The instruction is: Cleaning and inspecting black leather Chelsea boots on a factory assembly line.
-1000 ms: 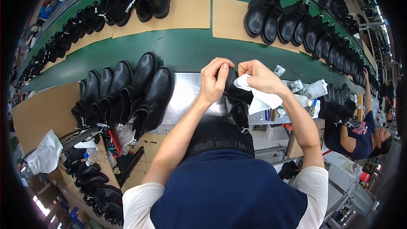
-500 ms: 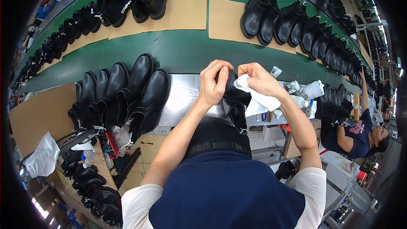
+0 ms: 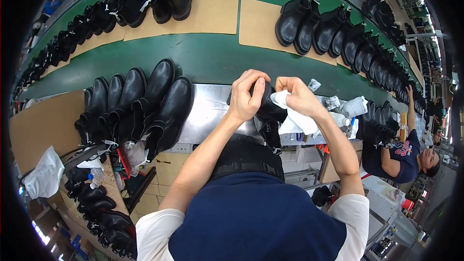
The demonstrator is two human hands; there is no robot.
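My left hand is closed round the toe end of a black leather ankle boot, held over the metal edge of the bench in front of me. The boot's open top points down toward my waist. In my right hand a white cloth is bunched between the fingers, its loose end hanging below. That hand is right beside the boot; whether the cloth touches the leather is hard to make out. Fingers and cloth hide part of the boot.
Several black boots stand on the bench to my left. Beyond a green belt, more boots line tan cardboard sheets. Crumpled wrappings and a bottle sit at right. A co-worker reaches toward the boots at far right.
My right hand has shifted slightly up and right with the cloth, and my left hand has turned a little on the boot. The view has tilted slightly.
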